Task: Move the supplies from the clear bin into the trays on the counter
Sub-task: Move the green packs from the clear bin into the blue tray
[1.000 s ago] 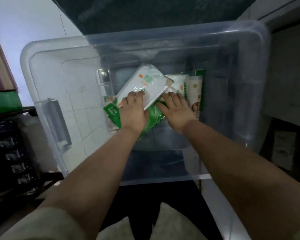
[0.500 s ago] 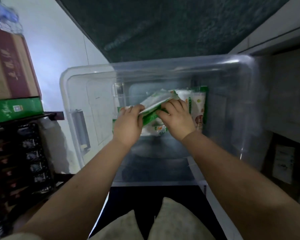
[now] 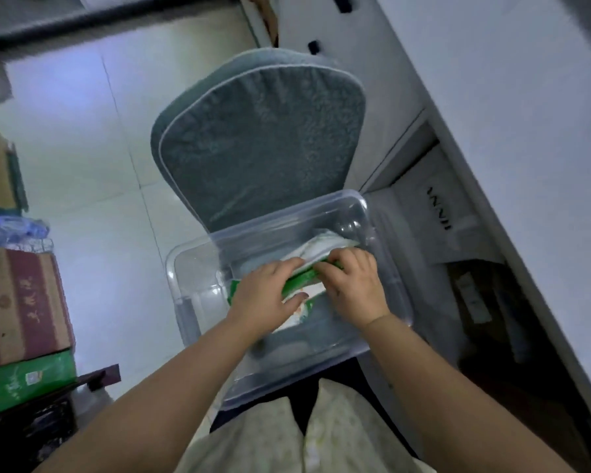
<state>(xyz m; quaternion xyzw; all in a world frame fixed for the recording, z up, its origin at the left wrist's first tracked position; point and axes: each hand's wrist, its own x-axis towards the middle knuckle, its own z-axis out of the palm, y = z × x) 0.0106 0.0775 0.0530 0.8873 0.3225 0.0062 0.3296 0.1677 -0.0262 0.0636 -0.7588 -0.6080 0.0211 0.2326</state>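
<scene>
Cushion (image 3: 260, 141), grey-green, piped edge: carries clear bin (image 3: 185, 257), which surrounds the left-hand grip (image 3: 263, 297); bare pad extends beyond the grip. Floor (image 3: 82, 148), pale tile: stacked cartons (image 3: 21, 302) well left of the grip.

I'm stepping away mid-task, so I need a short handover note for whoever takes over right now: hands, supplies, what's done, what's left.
left hand: grips the near end of the green-and-white packs, thumb underneath.
right hand: grips the same bundle from the other side, fingers curled over its top.
Supplies: the bundle is held between both hands, inside the clear bin, which sits on a grey cushioned chair.
Done: packs gathered into one bundle.
Left: lift it out and put it in the trays, which are not in view. Whether more lies under the hands cannot be told.
</scene>
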